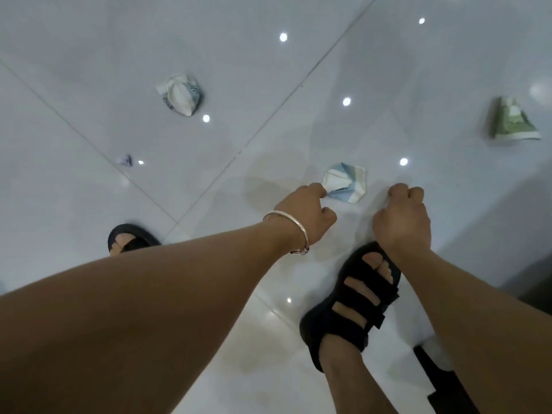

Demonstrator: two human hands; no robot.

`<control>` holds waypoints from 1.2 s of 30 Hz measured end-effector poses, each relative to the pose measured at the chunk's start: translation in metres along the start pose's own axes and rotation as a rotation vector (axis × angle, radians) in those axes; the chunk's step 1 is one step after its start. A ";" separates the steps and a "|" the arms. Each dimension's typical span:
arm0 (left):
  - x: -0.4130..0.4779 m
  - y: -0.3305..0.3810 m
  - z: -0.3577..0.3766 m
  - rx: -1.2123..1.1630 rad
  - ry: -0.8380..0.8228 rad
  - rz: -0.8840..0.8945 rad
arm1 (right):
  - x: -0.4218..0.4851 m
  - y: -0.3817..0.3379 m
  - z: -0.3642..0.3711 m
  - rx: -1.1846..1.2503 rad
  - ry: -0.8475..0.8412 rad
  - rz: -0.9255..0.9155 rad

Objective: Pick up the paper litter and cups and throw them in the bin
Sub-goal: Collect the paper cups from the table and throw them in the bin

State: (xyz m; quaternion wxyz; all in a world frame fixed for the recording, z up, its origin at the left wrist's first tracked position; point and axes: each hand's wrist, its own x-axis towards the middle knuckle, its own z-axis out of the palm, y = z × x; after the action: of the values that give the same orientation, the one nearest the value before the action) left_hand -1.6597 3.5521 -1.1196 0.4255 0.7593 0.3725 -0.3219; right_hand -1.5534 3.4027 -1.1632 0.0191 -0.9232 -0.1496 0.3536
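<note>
A crushed pale blue paper cup (345, 185) lies on the glossy white tile floor just ahead of my hands. My left hand (304, 210), with a silver bangle on the wrist, reaches down to it. Its curled fingertips touch the cup's left corner, and the thumb stands apart below. My right hand (403, 216) hovers to the right of the cup with its fingers curled into a fist, and nothing shows in it. Farther off lie a crumpled white-and-blue cup (180, 94), a flattened green cup (512, 121) and a small paper scrap (124, 159). No bin is in view.
My feet in black sandals stand on the floor, one under my right hand (352, 300) and one at the left (131, 239). A dark object (448, 383) lies at the bottom right. A grey surface (531, 249) rises along the right edge.
</note>
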 end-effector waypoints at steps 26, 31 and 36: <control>-0.162 -0.118 -0.181 -0.521 0.103 -0.383 | -0.141 -0.235 -0.070 0.044 -0.270 -0.583; -0.174 -0.216 -0.197 -0.476 0.195 -0.472 | -0.135 -0.305 -0.028 -0.110 -0.308 -0.585; -0.159 -0.281 -0.206 -0.473 0.295 -0.522 | -0.115 -0.378 0.041 -0.185 -0.301 -0.650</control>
State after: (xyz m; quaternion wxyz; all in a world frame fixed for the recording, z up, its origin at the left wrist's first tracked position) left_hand -1.9421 3.7897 -1.0173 0.4346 0.5578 0.6746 -0.2119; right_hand -1.7612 3.7276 -1.0659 0.0247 -0.7628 -0.4677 0.4459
